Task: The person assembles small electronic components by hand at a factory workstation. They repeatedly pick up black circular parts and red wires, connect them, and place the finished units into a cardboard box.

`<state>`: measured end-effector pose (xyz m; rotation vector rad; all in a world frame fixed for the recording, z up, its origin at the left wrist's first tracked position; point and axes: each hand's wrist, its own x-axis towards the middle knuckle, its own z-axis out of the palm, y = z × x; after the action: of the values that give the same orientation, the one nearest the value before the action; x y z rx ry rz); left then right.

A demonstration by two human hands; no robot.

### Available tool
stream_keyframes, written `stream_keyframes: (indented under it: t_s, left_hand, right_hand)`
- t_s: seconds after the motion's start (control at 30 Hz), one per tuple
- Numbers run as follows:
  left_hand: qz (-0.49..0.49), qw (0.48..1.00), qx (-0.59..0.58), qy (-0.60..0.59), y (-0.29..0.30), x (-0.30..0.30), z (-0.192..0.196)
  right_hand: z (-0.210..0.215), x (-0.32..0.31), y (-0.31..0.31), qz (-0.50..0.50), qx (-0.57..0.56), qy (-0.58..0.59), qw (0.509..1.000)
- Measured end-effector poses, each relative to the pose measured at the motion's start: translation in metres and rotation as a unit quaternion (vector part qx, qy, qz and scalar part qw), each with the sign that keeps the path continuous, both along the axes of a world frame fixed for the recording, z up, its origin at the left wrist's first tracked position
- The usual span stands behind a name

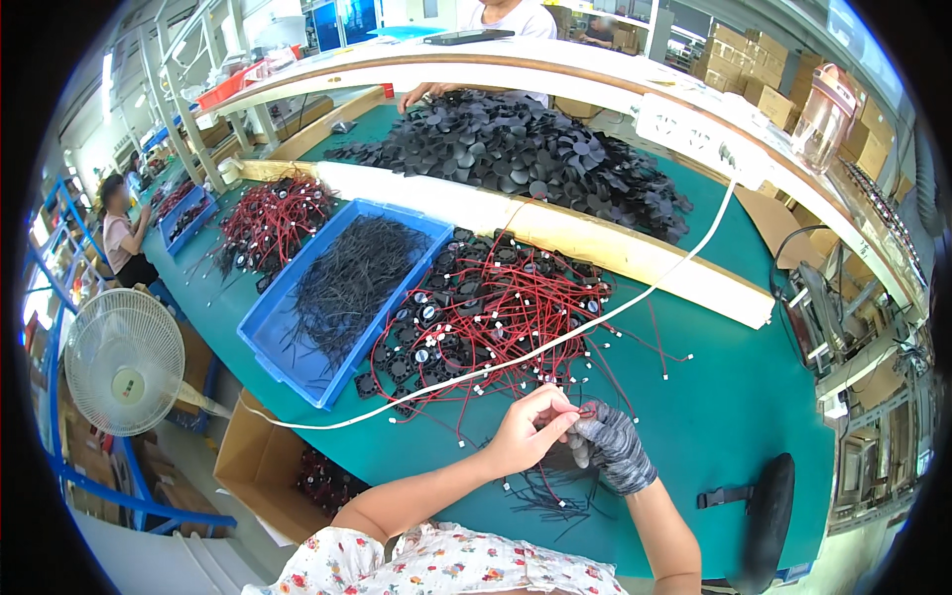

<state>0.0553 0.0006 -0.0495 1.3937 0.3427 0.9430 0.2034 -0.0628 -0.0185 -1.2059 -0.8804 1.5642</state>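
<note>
My left hand (531, 431), bare, and my right hand (617, 448), in a grey knitted glove, meet above the green table. Their fingertips pinch a short stretch of red wire (586, 413) between them; whatever is attached to it is mostly hidden by the fingers. Just beyond lies a heap of small black fans with red leads and white plugs (486, 307). Loose thin black strips (557, 496) are scattered on the table beneath my hands. Left of the fan heap, a blue tray (281, 369) contains many similar black strips (352, 273).
A white cord (694, 243) crosses the table in front of the fans. Behind a wooden rail (635, 256) is a pile of black fan blades (506, 149). Another red-wired heap (278, 218) lies at left. A black padded object (769, 516) rests at right; a standing fan (124, 362) is at left.
</note>
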Motion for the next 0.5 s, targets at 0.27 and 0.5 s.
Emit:
stream_keyframes:
  t_s: [0.27, 0.5]
  left_hand:
    - [-0.045, 0.982, -0.151, 0.108, 0.005, 0.0, -0.013]
    - [-0.098, 0.94, -0.26, 0.199, 0.007, 0.007, -0.025]
  right_hand:
    - [-0.012, -0.012, 0.001, -0.061, 0.313, -0.578, 0.752]
    - [-0.015, 0.009, -0.001, 0.188, 0.41, -0.734, 0.507]
